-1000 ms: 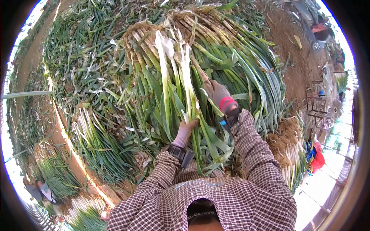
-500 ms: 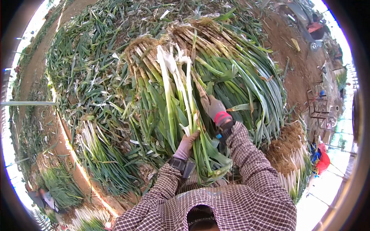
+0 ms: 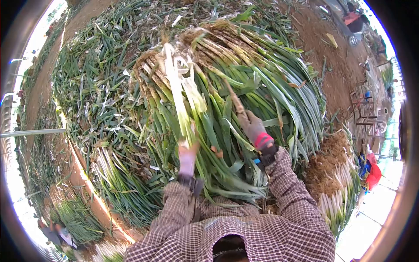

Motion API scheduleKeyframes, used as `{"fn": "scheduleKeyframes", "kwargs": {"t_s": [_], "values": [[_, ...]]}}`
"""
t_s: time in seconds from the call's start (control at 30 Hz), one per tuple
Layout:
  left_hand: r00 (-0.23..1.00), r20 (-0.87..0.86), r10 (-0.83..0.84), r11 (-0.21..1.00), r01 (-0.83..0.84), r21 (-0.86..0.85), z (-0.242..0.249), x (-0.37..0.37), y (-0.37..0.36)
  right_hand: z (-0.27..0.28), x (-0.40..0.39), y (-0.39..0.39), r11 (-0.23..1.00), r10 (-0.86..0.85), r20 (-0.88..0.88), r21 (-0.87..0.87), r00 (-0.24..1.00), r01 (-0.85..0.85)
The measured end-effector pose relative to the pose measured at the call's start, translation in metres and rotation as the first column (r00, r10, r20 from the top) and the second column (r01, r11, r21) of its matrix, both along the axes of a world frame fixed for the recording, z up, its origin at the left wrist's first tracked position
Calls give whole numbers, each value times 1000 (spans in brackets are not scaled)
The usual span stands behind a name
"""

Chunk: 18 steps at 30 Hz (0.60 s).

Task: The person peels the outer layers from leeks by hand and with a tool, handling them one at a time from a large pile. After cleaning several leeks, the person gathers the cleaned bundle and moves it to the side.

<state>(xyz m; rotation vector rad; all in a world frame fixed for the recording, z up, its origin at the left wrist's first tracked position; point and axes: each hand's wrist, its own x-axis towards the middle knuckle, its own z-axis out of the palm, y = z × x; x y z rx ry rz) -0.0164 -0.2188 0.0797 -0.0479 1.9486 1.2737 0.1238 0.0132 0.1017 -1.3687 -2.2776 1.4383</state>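
My left hand (image 3: 187, 153), in a pale glove and smeared by motion, is closed around the green leaves of peeled green onions (image 3: 172, 81). Their white ends point away from me over the heap, with loose pale skin (image 3: 192, 94) beside them. To the right, my gloved right hand (image 3: 252, 126) grips a thin, brown, stick-like thing (image 3: 234, 97) angled up and left; its kind is hidden by dirt-coloured skin or surface. Beneath both hands spreads a big pile of unpeeled green onions (image 3: 279, 100), brown roots at the far end and leaves toward me.
Cut leaves (image 3: 96, 87) cover the ground at the left. A bundle of green onions (image 3: 118, 174) lies at lower left; another, with brown roots (image 3: 325, 170), sits by my right arm. Bare soil (image 3: 331, 83), a metal rack (image 3: 363, 107) and a red cloth (image 3: 373, 172) are farther right.
My left hand has shifted left and away from me, and the white stalks lean farther left. My right hand has moved slightly right and down with the brown thing. Leaves near my lap have swung.
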Motion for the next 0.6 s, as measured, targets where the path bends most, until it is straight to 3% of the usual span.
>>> {"fn": "scheduleKeyframes", "kwargs": {"t_s": [0.03,0.07,0.13,0.17,0.2,0.27,0.33,0.43,0.5,0.53,0.6], "values": [[872,-488,-44,972,-75,-222,-3,-9,28,3,20,4,1000,-14,-17,8,1000,14],[528,-827,-192,899,-243,-364,-3,-15,60,7,39,8,999,-28,-31,17,999,29],[419,-905,-78,997,33,-70,12,-21,125,20,76,8,999,-33,-43,6,999,33],[643,-740,-197,977,190,-95,34,-18,163,27,91,4,999,-35,-53,-1,998,35],[793,-513,-328,937,340,-73,46,-14,201,32,104,-3,999,-22,-30,23,999,22],[824,-245,-511,840,418,-347,-19,-23,276,41,128,-8,996,12,11,85,1000,-13],[914,-187,-361,883,270,-385,-88,-32,321,52,143,-20,983,-2,-54,184,999,12],[987,-49,-152,914,122,-386,-82,-29,336,53,177,-38,991,-131,-31,21,991,132],[980,-51,-194,961,179,-213,-80,-24,308,66,191,-51,966,-240,-47,-113,970,233],[975,-62,-213,972,204,-116,-73,-24,289,76,195,-51,965,-247,-64,-102,967,240],[932,322,-165,928,36,371,-38,-5,222,98,202,-55,961,-270,-93,-81,958,263]]}}
